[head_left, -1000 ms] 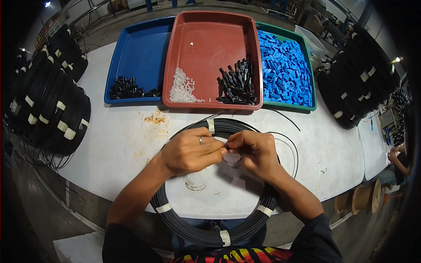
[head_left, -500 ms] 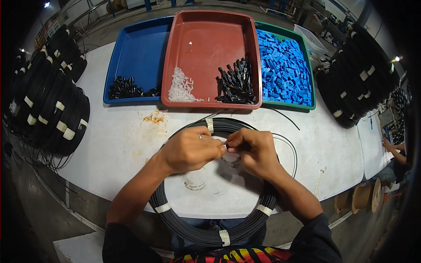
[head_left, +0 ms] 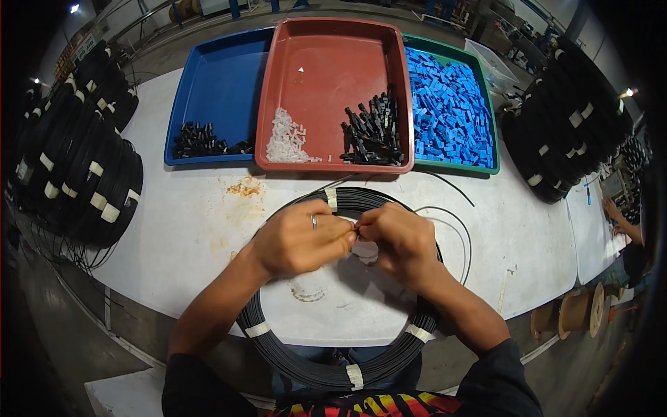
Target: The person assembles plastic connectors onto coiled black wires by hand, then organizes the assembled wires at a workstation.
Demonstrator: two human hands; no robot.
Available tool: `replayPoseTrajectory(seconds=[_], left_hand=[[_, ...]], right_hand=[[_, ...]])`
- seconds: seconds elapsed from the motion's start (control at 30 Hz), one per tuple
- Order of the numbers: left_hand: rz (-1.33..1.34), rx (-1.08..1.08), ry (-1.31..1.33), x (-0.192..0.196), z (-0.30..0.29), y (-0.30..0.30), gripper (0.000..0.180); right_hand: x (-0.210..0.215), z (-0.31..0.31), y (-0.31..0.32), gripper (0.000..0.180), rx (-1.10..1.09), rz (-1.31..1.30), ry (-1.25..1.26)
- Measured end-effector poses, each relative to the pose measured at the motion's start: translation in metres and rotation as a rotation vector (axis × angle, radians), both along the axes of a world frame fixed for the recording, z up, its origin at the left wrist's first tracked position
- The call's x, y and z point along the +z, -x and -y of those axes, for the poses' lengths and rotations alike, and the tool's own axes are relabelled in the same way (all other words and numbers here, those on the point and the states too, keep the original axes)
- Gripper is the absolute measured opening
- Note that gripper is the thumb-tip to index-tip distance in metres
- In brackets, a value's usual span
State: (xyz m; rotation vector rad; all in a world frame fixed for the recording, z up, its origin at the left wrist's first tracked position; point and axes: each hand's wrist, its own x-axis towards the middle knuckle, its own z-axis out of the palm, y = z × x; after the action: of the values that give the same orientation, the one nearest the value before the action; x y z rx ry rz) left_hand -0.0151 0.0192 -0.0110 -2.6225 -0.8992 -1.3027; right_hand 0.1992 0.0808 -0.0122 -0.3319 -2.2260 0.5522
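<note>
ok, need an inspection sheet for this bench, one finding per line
Surface: white tabletop, faint ring-like marks.
Work items: taped black coil reaching past the near edge; small dark piece, mostly hidden; blue tray with black parts; red tray with white pieces and black connectors; green tray with blue pieces.
Clutter: yellowish-brown residue near the red tray.
Grips: left grip and right grip, fingertips pinched at the small dark piece.
Cables: loose cable curving right of the coil.
Surroundings: left coil stack, right coil stack; brown spools, lower right; another person's arm, right edge.
</note>
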Motion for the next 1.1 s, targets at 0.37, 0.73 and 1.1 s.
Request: replayPoseTrajectory(seconds=[0.37,0.73,1.1], left_hand=[[0.369,0.022,0.326,-0.003,0.003,-0.003,0.014],[-0.203,0.022,-0.204,-0.003,0.000,-0.002,0.013],[0.051,-0.022,0.030,-0.005,0.004,0.001,0.018]], right_hand=[[-0.002,-0.003,0.000,0.023,0.006,-0.113,-0.235],[-0.005,-0.005,-0.002,0.024,0.074,-0.002,0.401],[0.005,0.005,0.000,0.030,0.042,0.026,0.153]])
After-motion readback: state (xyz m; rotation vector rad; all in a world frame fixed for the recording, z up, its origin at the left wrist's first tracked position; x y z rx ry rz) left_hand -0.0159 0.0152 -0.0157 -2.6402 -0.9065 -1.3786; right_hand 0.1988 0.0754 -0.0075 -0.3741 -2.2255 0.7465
